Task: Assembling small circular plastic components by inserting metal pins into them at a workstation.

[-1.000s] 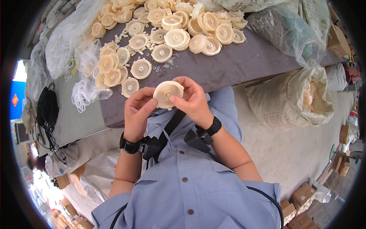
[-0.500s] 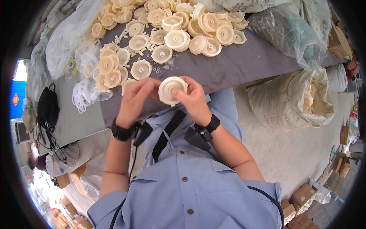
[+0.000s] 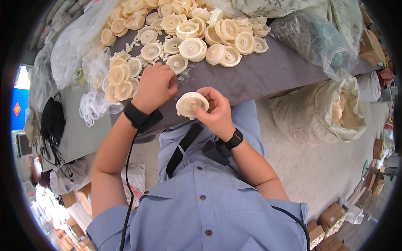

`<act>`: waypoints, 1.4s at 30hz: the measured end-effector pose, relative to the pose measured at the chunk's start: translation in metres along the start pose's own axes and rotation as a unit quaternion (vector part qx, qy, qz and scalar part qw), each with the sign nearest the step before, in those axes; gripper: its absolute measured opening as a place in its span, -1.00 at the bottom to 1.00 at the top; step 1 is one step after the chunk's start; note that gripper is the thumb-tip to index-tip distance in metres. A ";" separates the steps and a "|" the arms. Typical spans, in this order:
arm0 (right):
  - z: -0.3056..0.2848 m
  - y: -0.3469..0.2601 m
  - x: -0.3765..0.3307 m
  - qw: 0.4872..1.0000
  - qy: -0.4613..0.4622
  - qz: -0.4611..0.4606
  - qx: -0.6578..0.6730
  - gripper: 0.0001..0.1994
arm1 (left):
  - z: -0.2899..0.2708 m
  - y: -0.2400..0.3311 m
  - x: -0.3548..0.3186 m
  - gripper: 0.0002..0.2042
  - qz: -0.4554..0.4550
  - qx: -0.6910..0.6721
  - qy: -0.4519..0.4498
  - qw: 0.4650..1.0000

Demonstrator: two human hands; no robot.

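My right hand (image 3: pixel 215 109) grips a round cream plastic disc (image 3: pixel 192 104) by its rim, thumb on its face near the raised centre. The disc is held tilted above the table's near edge. Over the table, my left hand (image 3: pixel 155 85) is curled, its back toward me, close to the small cream plugs (image 3: pixel 161 55) and the loose discs. Whatever its fingertips pinch, if anything, is hidden. Just beyond it lies another cream disc (image 3: pixel 177 63), with tiny clear rings and bits (image 3: pixel 184 74) scattered beside it.
A large heap of cream discs (image 3: pixel 192 48) covers the far part of the dark table (image 3: pixel 268 71). White cord loops (image 3: pixel 90 109) and clear plastic bags (image 3: pixel 71 50) lie at the left. An open woven sack (image 3: pixel 310 115) with cream parts stands on the floor at the right.
My left hand has moved from beside the held disc outward over the table, to the loose parts. The disc in my right hand has dropped slightly and tilted.
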State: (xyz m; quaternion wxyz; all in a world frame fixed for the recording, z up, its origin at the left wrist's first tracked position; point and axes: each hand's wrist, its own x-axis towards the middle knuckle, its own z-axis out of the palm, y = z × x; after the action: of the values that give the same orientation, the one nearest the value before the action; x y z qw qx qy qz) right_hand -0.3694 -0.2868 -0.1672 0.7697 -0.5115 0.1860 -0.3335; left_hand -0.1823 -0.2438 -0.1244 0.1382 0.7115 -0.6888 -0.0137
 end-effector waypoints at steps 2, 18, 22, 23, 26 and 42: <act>-0.003 -0.004 0.001 0.997 -0.011 -0.021 -0.075 -0.79 | -0.018 0.011 -0.006 -0.96 -0.048 -0.205 -0.043 0.977; 0.023 -0.032 -0.003 0.848 -0.087 -0.419 -0.314 -0.67 | -0.066 0.015 -0.035 -0.93 0.063 -0.473 -0.105 0.873; 0.027 -0.036 -0.006 0.852 -0.085 -0.414 -0.310 -0.68 | -0.068 0.017 -0.040 -0.91 0.073 -0.480 -0.104 0.868; 0.027 -0.036 -0.007 0.856 -0.086 -0.409 -0.304 -0.68 | -0.068 0.017 -0.042 -0.89 0.072 -0.496 -0.104 0.859; 0.027 -0.037 -0.007 0.862 -0.087 -0.400 -0.298 -0.69 | -0.071 0.019 -0.050 -0.85 0.062 -0.546 -0.083 0.831; 0.027 -0.047 -0.013 0.826 -0.121 -0.428 -0.347 -0.69 | -0.082 0.043 -0.080 -0.66 0.079 -0.326 -0.035 0.941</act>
State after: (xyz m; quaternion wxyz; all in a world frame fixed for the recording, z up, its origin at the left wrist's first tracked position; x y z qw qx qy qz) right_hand -0.3769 -0.2724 -0.1138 0.3381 -0.8092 -0.0431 -0.4785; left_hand -0.2109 -0.1507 -0.0505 0.3391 0.5695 -0.7054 -0.2513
